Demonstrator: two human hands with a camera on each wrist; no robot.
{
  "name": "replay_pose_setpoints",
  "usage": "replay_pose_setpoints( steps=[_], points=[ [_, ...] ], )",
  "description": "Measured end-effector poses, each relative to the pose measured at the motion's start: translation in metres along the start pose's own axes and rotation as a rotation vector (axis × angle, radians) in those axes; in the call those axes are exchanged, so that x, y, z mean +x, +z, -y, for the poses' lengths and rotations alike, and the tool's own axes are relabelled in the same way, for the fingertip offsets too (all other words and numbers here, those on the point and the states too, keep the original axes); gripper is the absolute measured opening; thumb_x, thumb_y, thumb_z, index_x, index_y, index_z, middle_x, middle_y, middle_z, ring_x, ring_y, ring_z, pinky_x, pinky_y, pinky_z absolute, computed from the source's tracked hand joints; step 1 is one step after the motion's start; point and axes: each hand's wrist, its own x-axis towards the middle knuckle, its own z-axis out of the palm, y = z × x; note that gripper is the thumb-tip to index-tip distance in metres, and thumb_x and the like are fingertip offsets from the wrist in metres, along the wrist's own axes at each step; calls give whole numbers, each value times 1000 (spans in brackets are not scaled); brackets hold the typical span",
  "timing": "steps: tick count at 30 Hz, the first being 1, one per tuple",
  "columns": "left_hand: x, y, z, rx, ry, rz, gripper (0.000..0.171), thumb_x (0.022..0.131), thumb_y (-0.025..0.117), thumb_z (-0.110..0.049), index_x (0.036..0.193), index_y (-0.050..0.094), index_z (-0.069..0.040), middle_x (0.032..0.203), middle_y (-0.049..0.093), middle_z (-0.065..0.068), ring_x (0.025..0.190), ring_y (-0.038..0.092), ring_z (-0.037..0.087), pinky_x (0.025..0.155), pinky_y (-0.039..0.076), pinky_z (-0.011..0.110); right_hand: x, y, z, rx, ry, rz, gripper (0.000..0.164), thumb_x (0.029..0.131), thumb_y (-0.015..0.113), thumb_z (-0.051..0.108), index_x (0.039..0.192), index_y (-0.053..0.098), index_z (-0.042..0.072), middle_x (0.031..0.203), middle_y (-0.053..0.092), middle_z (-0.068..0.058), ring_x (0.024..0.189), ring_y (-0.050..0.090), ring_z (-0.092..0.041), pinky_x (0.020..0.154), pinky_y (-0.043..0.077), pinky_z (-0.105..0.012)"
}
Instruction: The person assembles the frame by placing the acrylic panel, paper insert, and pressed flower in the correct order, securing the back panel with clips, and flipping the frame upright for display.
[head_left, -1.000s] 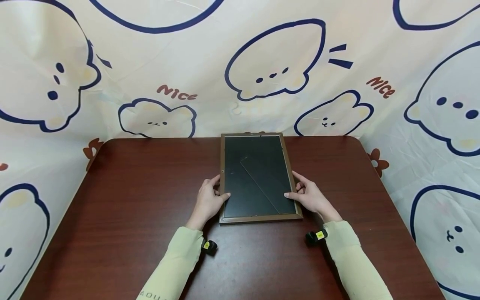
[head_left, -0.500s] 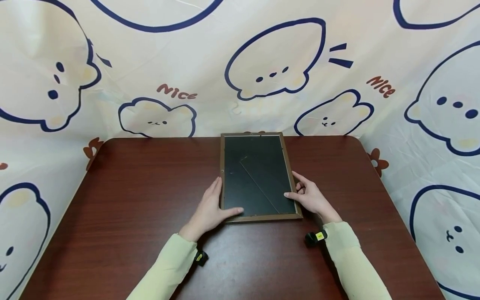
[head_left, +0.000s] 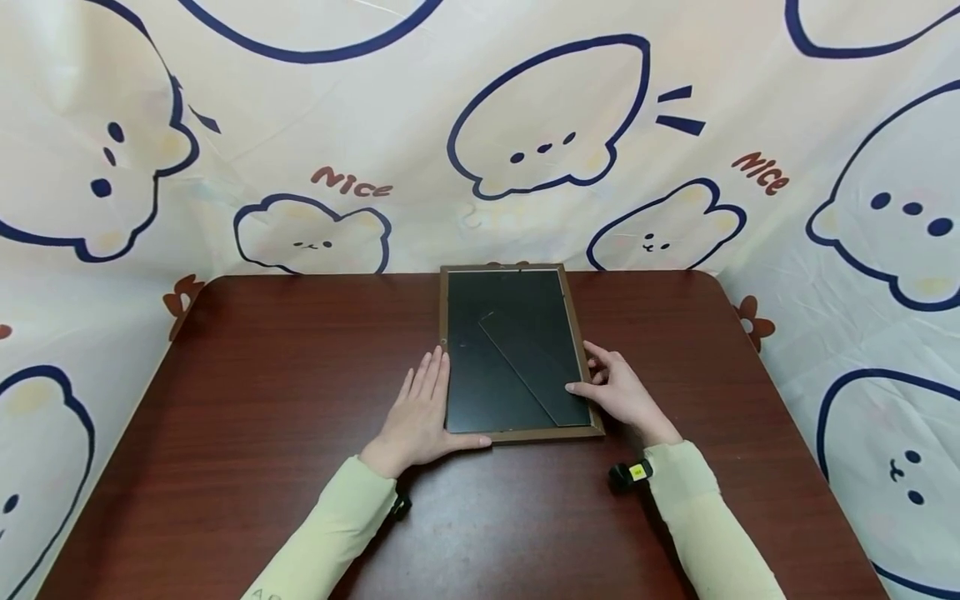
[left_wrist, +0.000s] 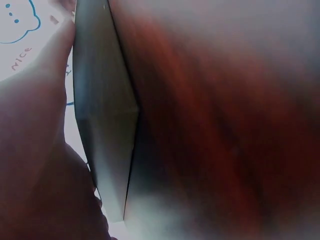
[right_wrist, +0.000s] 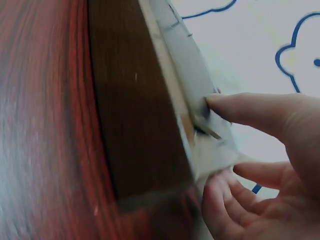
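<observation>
A picture frame (head_left: 510, 375) with a brown border lies back side up near the far edge of the table. Its dark backing carries the thin outline of a stand leg. My left hand (head_left: 416, 421) rests flat along the frame's left side, fingers straight, with the thumb stretched over the near border. On the opposite side my right hand (head_left: 626, 400) holds the right border, thumb on the back and fingers curled at the edge. The left wrist view shows a corner of the frame's side wall (left_wrist: 105, 95). In the right wrist view the thumb (right_wrist: 240, 107) touches the back.
The reddish-brown wooden table (head_left: 300, 350) spreads out around the frame. A cream curtain (head_left: 420, 125) with cartoon bears hangs behind it and along both sides. Each wrist wears a small black camera (head_left: 626, 475).
My left hand has let go of its thumb-and-finger grip and flattened along the left side, its thumb sliding down to the near border. The right hand and the frame have hardly moved.
</observation>
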Motion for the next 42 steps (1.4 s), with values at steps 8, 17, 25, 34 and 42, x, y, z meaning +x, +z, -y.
replay_pose_setpoints(
  steps=[8, 17, 25, 34, 42],
  points=[
    [6, 1, 5, 5, 23, -15, 143, 68, 63, -90, 161, 8, 4, 168, 0, 19, 154, 3, 33, 122, 8, 50, -9, 20, 25, -171, -66, -71, 101, 83, 85, 42, 157, 32, -2, 160, 28, -22, 144, 25, -39, 111, 33, -60],
    [8, 4, 5, 23, 7, -7, 144, 69, 59, -92, 161, 4, 3, 168, -4, 17, 154, -1, 31, 122, 5, 47, -19, 60, 36, -291, -84, -76, 138, 66, 85, 70, 160, 17, -4, 167, 15, -19, 153, 8, -37, 117, 12, -63],
    [6, 0, 3, 18, -12, 10, 144, 69, 62, -90, 161, 5, 4, 168, -3, 18, 154, 1, 32, 122, 6, 47, -21, 72, 35, -385, -103, -138, 151, 56, 83, 80, 160, 15, -5, 167, 11, -20, 154, 2, -35, 118, 12, -62],
    [6, -2, 3, 26, -16, 10, 143, 69, 63, -90, 160, 2, 3, 168, -4, 18, 154, 1, 31, 122, 4, 46, -20, 76, 37, -480, -114, -150, 150, 56, 80, 82, 159, 17, -8, 166, 14, -22, 153, 5, -37, 119, 13, -58],
    [6, 1, 3, 38, -8, -4, 144, 68, 62, -91, 161, 5, 4, 168, -2, 19, 154, 2, 31, 123, 5, 46, -18, 74, 45, -524, -94, -132, 146, 56, 81, 81, 157, 25, -8, 163, 23, -21, 150, 16, -37, 116, 22, -58]
  ],
)
